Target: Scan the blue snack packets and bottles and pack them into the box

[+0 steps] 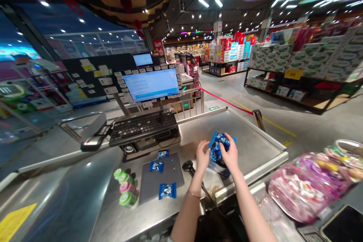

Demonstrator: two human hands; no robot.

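Both my hands hold a clear bag of blue-wrapped candies (pixel 217 150) above the steel checkout counter (pixel 255 147). My left hand (pixel 202 155) grips the bag's left side with fingers curled. On the bag's right side and top, my right hand (pixel 230 155) is closed. Three loose blue candy packets (pixel 167 190) lie on and near the grey scanner plate (pixel 161 177) to the left. A black handheld scanner (pixel 188 166) rests just left of my left hand.
A black keyboard (pixel 143 126) and a lit till screen (pixel 151 84) stand behind the plate. Small green and pink round containers (pixel 126 189) sit at the plate's left. Bagged sweets (pixel 306 185) pile at the right. Shop shelves (pixel 306 72) stand beyond a red barrier tape (pixel 227 102).
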